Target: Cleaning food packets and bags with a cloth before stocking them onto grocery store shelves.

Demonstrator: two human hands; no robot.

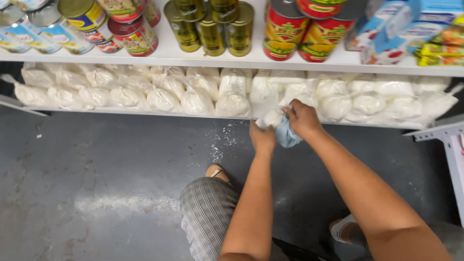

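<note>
Right hand [303,118]: I see it closed tight on a pale blue cloth [287,136], knuckles up, fingers curled toward the low shelf.
Left hand [262,137]: closed too, gripping the near end of a small white bag [270,118]; it touches the cloth's left side, so my two hands sit pressed together.
Cloth: soft, crumpled, bunched into a wad that hangs just below the right fist, between the hands; I cannot tell any long axis in that lump.
White bag: clear thin plastic filled with white powder, rounded and plump. It lies at the front lip of the low shelf [145,111], with its length running from my left hand up and right toward the shelf's back.
Other bags [164,100]: the same knotted, pillow-shaped kind, packed side by side in rows across the whole low shelf.
Upper shelf [193,57]: white, flat board. It carries metal cans lying on their sides: olive-gold ones [212,30] in the middle, red and yellow ones [295,34] to the right, blue and white ones [53,34] to the left. Cardboard cartons [386,34] are at the far right.
Floor [96,164]: grey, rough concrete, dusted with spilled white powder [222,142] just left of my hands.
Knee [208,212]: grey checked cloth, bent, with a tan shoe [217,171] beyond it.
</note>
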